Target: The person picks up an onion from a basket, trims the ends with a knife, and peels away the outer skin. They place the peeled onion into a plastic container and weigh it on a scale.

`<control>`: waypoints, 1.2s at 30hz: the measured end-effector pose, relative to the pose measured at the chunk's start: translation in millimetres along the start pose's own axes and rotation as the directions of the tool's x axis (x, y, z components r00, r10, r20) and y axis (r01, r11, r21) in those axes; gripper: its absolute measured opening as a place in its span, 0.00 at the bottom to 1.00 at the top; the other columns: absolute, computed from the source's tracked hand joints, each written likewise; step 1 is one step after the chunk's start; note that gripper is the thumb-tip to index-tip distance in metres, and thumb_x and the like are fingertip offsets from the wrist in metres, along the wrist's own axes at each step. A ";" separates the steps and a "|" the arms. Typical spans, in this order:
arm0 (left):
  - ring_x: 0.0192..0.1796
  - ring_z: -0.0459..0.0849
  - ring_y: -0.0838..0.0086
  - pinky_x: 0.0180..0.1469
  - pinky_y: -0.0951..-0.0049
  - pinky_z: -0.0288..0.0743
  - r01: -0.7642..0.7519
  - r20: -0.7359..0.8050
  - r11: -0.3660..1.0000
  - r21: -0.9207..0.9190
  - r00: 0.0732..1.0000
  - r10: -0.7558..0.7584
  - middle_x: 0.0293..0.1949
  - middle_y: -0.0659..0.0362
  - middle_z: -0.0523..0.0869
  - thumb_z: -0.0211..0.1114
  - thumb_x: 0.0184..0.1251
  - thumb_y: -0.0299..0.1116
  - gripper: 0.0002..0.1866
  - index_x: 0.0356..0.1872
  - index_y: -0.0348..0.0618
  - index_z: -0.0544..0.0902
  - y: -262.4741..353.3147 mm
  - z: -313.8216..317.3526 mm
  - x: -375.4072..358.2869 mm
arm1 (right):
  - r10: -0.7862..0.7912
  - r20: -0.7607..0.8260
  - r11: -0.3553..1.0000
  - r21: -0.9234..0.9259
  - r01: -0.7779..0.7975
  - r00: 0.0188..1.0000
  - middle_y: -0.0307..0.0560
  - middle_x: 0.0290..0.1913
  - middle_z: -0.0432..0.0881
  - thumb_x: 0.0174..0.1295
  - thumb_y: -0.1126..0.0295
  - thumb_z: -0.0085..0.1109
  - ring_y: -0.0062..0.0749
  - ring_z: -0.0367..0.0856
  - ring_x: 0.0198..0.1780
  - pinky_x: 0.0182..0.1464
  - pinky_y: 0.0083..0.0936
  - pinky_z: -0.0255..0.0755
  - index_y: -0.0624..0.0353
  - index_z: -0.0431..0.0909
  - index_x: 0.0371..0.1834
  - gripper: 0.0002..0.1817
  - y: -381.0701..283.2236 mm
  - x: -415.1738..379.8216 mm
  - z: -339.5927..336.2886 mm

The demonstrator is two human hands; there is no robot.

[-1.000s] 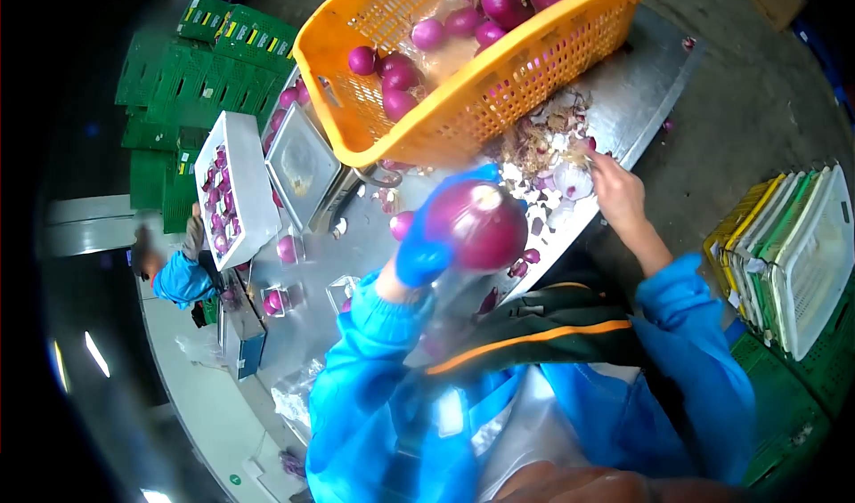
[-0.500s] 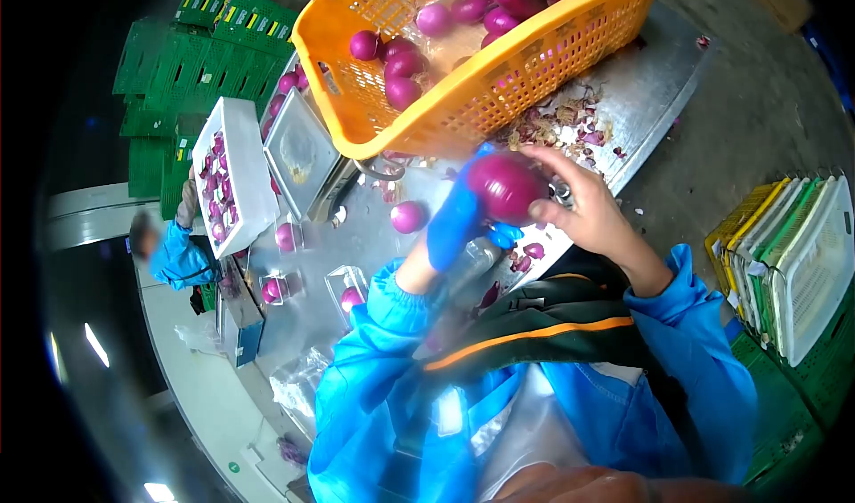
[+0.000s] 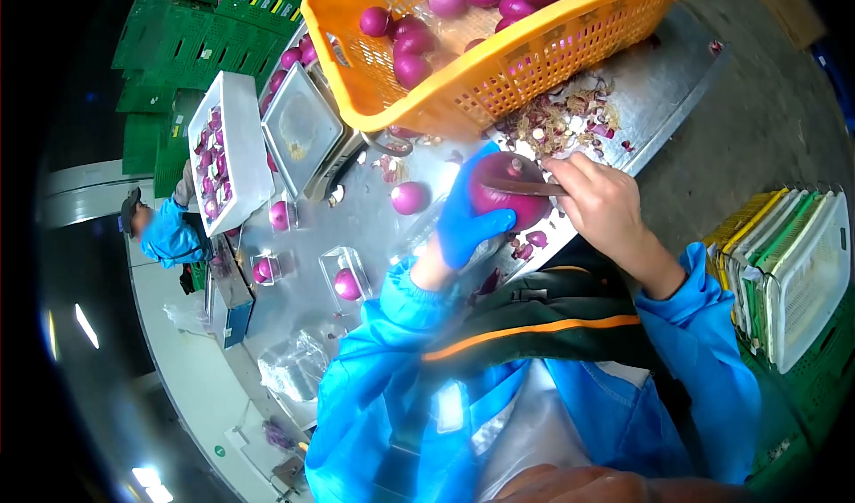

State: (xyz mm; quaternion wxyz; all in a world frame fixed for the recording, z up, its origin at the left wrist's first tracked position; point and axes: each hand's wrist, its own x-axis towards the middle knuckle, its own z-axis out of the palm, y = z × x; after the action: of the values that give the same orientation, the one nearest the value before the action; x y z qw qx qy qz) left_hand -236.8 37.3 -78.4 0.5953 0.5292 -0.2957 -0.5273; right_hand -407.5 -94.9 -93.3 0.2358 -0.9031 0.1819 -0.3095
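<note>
My left hand [image 3: 461,227], in a blue glove, grips a large red onion [image 3: 527,207] from its left side. The onion's stem end faces up, toward the camera. In my bare right hand [image 3: 604,202] is a knife [image 3: 521,187], its narrow brown-looking blade lying across the onion just below the stem end. The fingers wrap round the handle and mostly hide it. Below the onion, loose red skins [image 3: 534,239] lie at the table edge. Another onion [image 3: 409,198] rests on the metal table [image 3: 370,227] left of my glove.
An orange crate [image 3: 499,85] of red onions stands beyond my hands, with peelings [image 3: 570,120] beside it. Clear boxes with onions [image 3: 346,283], a scale [image 3: 303,133] and a white bin [image 3: 239,151] are leftward. A co-worker [image 3: 169,231] stands beyond. Stacked baskets [image 3: 806,271] are at right.
The onion has been turned so its stem end faces up. My right hand has moved from the onion's side, and the knife blade now lies across it.
</note>
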 end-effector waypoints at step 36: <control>0.65 0.72 0.60 0.65 0.61 0.68 -0.209 -0.248 0.791 0.575 0.877 0.412 0.63 0.50 0.69 0.83 0.41 0.35 0.55 0.70 0.38 0.56 -18.1 1.5 -6.9 | 0.377 0.103 0.820 0.426 -0.384 0.920 0.46 0.36 0.82 0.63 0.71 0.58 0.31 0.82 0.31 0.30 0.27 0.74 0.59 0.72 0.62 0.22 11.1 -37.2 24.1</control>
State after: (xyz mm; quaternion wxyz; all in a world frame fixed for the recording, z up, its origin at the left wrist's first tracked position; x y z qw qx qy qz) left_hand -245.7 45.5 -93.6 0.5484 0.7033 -0.3999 -0.2114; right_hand -421.6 -78.8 -133.7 0.4908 -0.7743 0.2823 -0.2825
